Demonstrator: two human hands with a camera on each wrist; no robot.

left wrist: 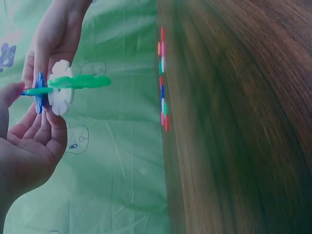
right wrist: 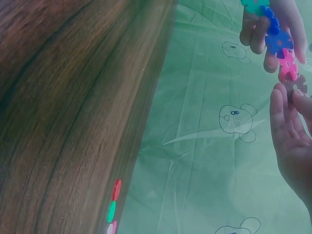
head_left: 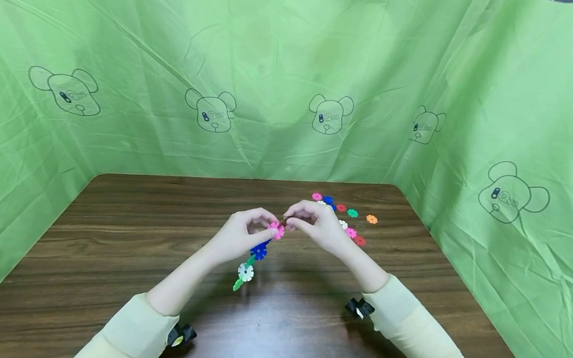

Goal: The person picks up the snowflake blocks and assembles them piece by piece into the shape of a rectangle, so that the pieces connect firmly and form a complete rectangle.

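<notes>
A chain of slotted plastic snowflake discs hangs above the table from my left hand (head_left: 236,236). My left thumb and fingers pinch its pink disc (head_left: 278,231) near the upper end. Below that come blue discs (head_left: 258,252), a white disc (head_left: 245,272) and green discs (head_left: 237,284). Between thumb and fingertips my right hand (head_left: 323,228) holds a brown disc (right wrist: 301,84). In the right wrist view the brown disc meets the pink disc's edge; how far their slots engage cannot be told. The left wrist view shows the chain's green and white end.
Loose discs lie on the wooden table (head_left: 127,232) beyond and beside my right hand, among them an orange disc (head_left: 371,218), a green disc (head_left: 352,213) and a red disc (head_left: 360,241). A green curtain (head_left: 276,148) with printed bear heads stands behind and on both sides.
</notes>
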